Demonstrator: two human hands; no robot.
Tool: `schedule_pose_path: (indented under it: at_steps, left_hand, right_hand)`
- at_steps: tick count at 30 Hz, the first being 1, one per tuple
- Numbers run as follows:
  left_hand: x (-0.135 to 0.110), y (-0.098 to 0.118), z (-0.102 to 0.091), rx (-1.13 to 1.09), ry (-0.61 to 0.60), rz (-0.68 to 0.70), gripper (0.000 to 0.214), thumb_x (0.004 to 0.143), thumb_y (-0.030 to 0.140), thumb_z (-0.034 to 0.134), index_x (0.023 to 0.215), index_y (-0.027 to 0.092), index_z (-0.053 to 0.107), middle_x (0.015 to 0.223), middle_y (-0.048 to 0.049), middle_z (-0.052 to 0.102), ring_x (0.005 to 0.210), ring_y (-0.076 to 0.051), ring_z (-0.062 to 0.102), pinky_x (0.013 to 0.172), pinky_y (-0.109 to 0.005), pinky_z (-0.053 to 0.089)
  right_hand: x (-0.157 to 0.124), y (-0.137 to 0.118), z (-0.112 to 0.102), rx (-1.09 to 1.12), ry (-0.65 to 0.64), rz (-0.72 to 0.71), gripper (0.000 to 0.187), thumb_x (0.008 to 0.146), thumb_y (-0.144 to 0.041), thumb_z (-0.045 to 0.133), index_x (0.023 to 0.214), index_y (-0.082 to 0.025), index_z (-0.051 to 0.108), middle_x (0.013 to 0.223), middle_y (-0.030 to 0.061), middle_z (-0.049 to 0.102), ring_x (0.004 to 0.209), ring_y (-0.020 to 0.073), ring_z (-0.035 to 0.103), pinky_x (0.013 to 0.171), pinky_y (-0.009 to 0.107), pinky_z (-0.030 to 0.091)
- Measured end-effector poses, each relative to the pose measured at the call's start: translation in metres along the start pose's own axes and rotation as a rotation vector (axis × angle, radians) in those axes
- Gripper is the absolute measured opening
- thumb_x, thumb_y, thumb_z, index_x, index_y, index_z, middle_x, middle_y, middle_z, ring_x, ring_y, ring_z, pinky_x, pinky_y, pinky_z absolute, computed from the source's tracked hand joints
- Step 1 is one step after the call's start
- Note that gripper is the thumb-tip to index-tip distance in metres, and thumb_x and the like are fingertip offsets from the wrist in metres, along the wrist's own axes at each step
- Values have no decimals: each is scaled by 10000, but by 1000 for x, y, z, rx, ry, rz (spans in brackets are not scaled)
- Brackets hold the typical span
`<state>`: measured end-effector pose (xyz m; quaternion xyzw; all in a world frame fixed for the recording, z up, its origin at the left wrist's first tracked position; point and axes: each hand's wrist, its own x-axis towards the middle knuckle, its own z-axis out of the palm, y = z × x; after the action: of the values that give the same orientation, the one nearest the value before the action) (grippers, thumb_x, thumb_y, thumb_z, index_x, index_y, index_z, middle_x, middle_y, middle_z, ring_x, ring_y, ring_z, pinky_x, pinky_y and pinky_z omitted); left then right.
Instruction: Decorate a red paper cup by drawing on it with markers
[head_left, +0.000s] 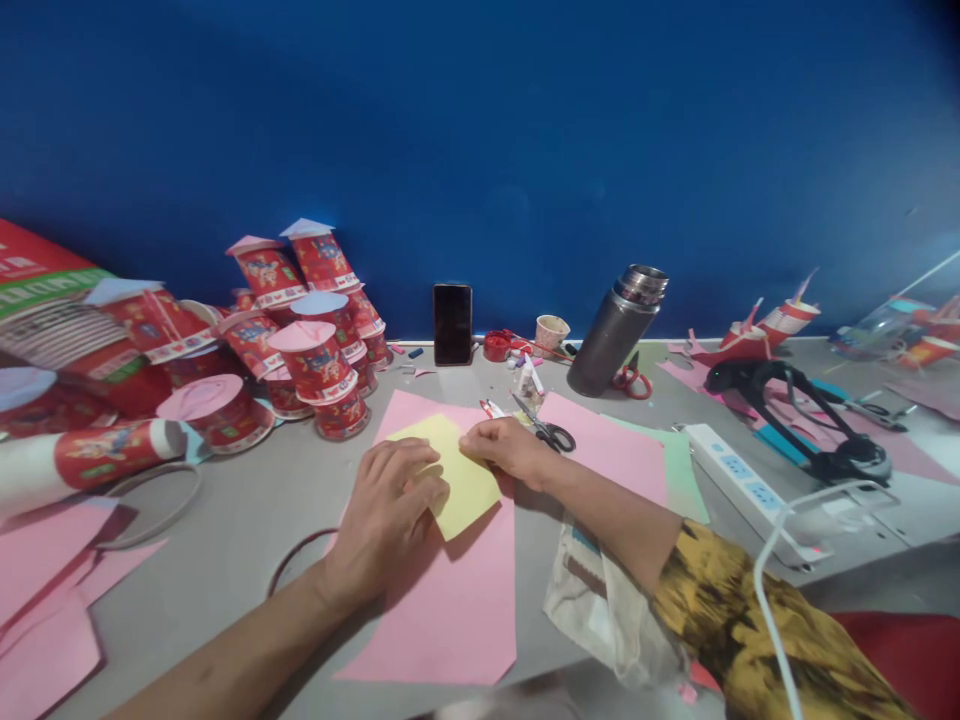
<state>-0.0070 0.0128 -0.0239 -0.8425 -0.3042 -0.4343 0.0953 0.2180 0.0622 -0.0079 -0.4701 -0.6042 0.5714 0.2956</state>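
A yellow sheet of paper is held tilted over a larger pink sheet on the grey table. My left hand has its curled fingers and thumb on the left side of the yellow paper. At the upper right edge, my right hand pinches the same paper between thumb and fingers. Just beyond the right hand lie black-handled scissors. A second pink sheet spreads to the right, partly under the right forearm. The left fingertips are partly hidden.
Red paper cups with paper tops are stacked at the left. A dark phone and a steel flask stand along the blue wall. On the right are a white power strip, a black headset-like frame and a cloth bag.
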Motion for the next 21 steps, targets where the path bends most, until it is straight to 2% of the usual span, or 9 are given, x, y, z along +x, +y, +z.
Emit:
schedule_pose_path:
  at_steps: [2, 5, 7, 8, 10, 12, 13, 17, 21]
  left_hand:
    - [-2, -3, 4, -58, 9, -150, 236, 969, 74, 622, 1095, 256, 705, 1238, -96, 694, 1230, -290, 646, 1046, -480, 522]
    - [0, -12, 9, -301, 134, -629, 458, 913, 191, 693, 1366, 228, 628, 1404, -143, 645, 1338, -328, 606, 1137, -543, 515]
    - [6, -17, 9, -510, 183, -904, 557, 912, 282, 690, 1450, 235, 554, 1421, -144, 658, 1259, -307, 680, 1046, -506, 592]
    - [10, -18, 8, -615, 168, -988, 533, 946, 341, 656, 1456, 237, 544, 1369, -138, 699, 1158, -284, 734, 950, -462, 634]
    - [17, -18, 7, -977, 106, -1179, 486, 969, 494, 644, 1362, 208, 620, 1211, -128, 777, 998, -263, 782, 847, -412, 654]
    - [21, -15, 7, -1233, 2, -1281, 557, 903, 621, 715, 1218, 162, 710, 1075, -140, 815, 900, -269, 788, 782, -395, 652]
    - [21, -13, 7, -1270, -29, -1303, 579, 848, 639, 778, 1153, 148, 740, 1022, -142, 823, 852, -268, 783, 745, -384, 643]
    - [13, -10, 11, -1190, -41, -1324, 548, 673, 505, 973, 1027, 128, 790, 953, -138, 842, 758, -260, 767, 675, -361, 603]
    - [9, -12, 15, -1124, -34, -1321, 516, 660, 467, 976, 999, 117, 807, 923, -143, 848, 725, -265, 766, 669, -367, 590]
  right_hand:
    - [2, 4, 0, 133, 49, -4, 633, 623, -712, 948, 730, -191, 605, 632, -57, 573, 579, 103, 500, 568, 241, 386]
    - [6, 8, -1, 199, 115, -49, 607, 588, -658, 966, 732, -194, 603, 642, -59, 573, 594, 104, 490, 583, 247, 377]
    - [7, 10, -1, 211, 128, -84, 585, 615, -662, 938, 742, -196, 609, 641, -62, 560, 581, 98, 465, 573, 249, 352]
    - [8, 11, -1, 211, 129, -93, 574, 624, -661, 928, 743, -198, 610, 637, -65, 550, 570, 94, 447, 561, 249, 334]
    - [7, 12, 0, 197, 124, -102, 553, 633, -643, 925, 730, -200, 608, 617, -71, 526, 546, 85, 405, 534, 250, 288]
    - [6, 12, 2, 181, 104, -100, 539, 636, -628, 928, 727, -202, 610, 604, -69, 521, 535, 87, 393, 515, 253, 266]
    - [6, 12, 4, 173, 90, -96, 539, 635, -628, 930, 733, -202, 615, 603, -65, 528, 535, 91, 402, 509, 254, 268]
    - [3, 10, 8, 156, 42, -97, 561, 646, -665, 920, 720, -204, 608, 613, -60, 527, 549, 95, 426, 510, 247, 294]
    - [3, 12, 7, 176, 16, -94, 608, 751, -789, 792, 711, -225, 569, 579, -70, 484, 508, 97, 408, 488, 248, 307]
